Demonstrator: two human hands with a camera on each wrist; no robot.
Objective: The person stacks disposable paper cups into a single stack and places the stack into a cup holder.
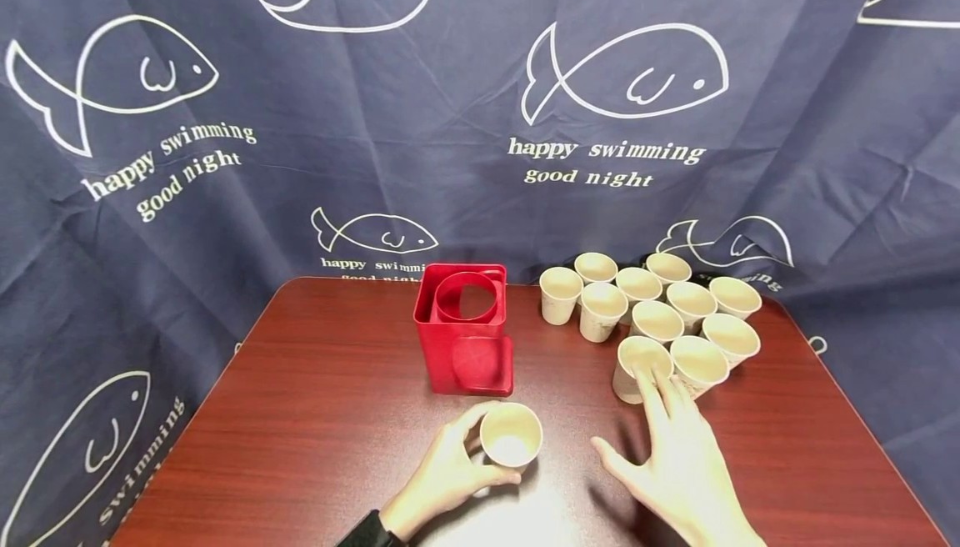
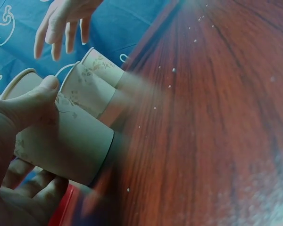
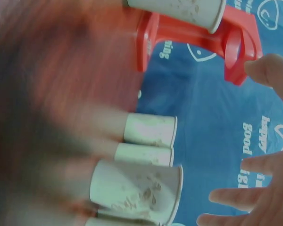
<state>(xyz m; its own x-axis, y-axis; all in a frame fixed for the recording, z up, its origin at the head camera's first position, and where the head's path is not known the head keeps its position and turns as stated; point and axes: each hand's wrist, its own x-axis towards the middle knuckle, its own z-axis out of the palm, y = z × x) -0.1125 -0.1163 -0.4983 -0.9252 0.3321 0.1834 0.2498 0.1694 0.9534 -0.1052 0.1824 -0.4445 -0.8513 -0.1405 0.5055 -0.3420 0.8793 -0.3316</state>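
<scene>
My left hand (image 1: 442, 472) holds a white paper cup (image 1: 512, 439) upright by its side, in front of the red holder. Up close in the left wrist view, the thumb presses one side of this printed cup (image 2: 70, 136) and the fingers curl round the other. My right hand (image 1: 678, 472) reaches over the front of the cup group, fingers spread and the thumb held apart. Its fingertips overlap the rim of the nearest cup (image 1: 627, 380) in the head view. In the right wrist view, the right hand (image 3: 269, 188) shows extended fingers beside a cup (image 3: 137, 190), with nothing gripped.
A red square holder (image 1: 441, 359) with a round ring in its top stands mid-table at the back. Several open paper cups (image 1: 600, 322) stand close together at the back right of the brown table (image 1: 300, 414). A blue printed curtain (image 1: 450, 147) hangs behind.
</scene>
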